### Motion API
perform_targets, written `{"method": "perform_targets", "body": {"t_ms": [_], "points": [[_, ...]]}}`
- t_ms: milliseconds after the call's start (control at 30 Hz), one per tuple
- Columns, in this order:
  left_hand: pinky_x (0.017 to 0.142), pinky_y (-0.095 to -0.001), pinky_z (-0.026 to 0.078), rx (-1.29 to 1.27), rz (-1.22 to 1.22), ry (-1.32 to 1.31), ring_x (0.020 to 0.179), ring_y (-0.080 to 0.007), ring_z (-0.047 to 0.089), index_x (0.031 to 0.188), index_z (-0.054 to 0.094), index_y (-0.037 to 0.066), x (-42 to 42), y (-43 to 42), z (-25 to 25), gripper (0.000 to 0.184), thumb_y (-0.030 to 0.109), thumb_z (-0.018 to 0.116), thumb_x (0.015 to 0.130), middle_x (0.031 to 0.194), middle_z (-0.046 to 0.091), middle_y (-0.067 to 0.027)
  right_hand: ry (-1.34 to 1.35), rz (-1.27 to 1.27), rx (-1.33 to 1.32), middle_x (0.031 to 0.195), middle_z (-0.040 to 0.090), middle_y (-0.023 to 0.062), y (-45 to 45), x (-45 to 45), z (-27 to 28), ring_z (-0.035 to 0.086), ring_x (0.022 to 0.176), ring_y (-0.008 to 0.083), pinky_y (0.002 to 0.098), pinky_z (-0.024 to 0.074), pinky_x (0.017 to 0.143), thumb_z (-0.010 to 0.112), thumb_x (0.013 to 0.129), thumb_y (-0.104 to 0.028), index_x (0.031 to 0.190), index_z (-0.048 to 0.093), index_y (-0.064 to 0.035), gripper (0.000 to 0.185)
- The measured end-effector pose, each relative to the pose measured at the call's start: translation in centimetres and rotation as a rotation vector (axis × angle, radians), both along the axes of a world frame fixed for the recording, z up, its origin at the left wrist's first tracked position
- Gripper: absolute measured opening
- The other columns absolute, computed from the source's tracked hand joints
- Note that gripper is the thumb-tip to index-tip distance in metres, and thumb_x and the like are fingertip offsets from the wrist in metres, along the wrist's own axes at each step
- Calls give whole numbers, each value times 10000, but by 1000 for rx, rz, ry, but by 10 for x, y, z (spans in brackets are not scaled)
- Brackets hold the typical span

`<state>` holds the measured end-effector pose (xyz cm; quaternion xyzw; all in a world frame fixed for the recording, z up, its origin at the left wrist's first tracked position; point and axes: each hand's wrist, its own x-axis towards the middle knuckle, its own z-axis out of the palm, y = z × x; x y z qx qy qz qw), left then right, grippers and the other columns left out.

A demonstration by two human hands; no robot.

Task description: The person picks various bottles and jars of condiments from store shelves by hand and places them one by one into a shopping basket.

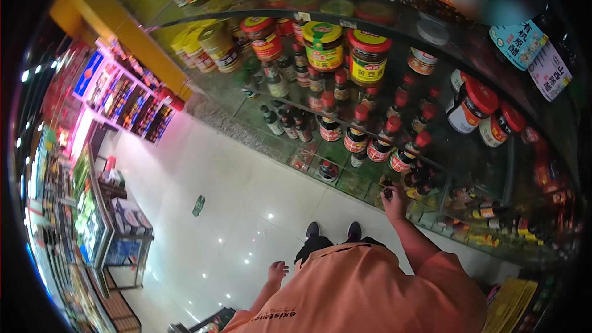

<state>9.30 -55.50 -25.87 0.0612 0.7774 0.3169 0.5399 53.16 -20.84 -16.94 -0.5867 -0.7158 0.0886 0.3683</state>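
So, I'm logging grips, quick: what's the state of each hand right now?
Left hand: open, fingers loosely curled, nothing visible in it.
Right hand: closed on a small dark object, too small to identify.

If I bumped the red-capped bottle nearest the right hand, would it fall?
The red-capped bottle might tip, since it looks tall with a narrow neck. Once down, it would probably roll, as its body looks round. It may feel heavy if its dark inside is liquid.

Two hands, two shoes — one green floor sticker.
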Motion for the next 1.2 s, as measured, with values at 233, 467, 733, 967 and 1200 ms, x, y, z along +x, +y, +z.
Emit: {"method": "perform_targets", "body": {"t_ms": [233,467,733,967,1200], "points": [[720,-321,532,243,-461,-92,825,-191,669,1227,577,-2,-41,158,31,356,193,627,933,1020,686,-137,665,-171,-418,970,678,109,-73,-43,52,686,889,216,361,543,792,720,890,-153,1110,569,-7,305],[872,-360,516,276,-896,-457,1068,-227,640,1511,265,53,42,270,146,730,281,646,931,1208,612,-160,1296,-452,-387,962,667,64,-139,-67,127,658,846,147,268,557,637,671,934,-155,1034,559,-20,202],[925,-405,536,361,-1181,-947,1099,-278,629,1496,238,12,153,293,192,707,228,632,949,1292,550,-184,1444,-647,-189,947,666,82,-209,-22,172,660,839,157,274,530,552,667,931,-222,1044,558,-17,258],[920,-466,544,243,-1348,-1038,1127,-291,603,1388,358,24,270,257,181,555,148,643,928,1273,545,-154,1405,-810,-32,925,672,91,-303,59,167,626,745,142,267,511,578,673,926,-247,1049,553,-8,294],[904,-461,558,137,-1516,-943,1134,-293,600,1373,363,39,395,200,167,514,155,613,939,1284,522,-149,1333,-932,79,910,682,76,-384,147,165,624,765,137,291,515,649,707,902,-249,994,583,-9,285]]}}
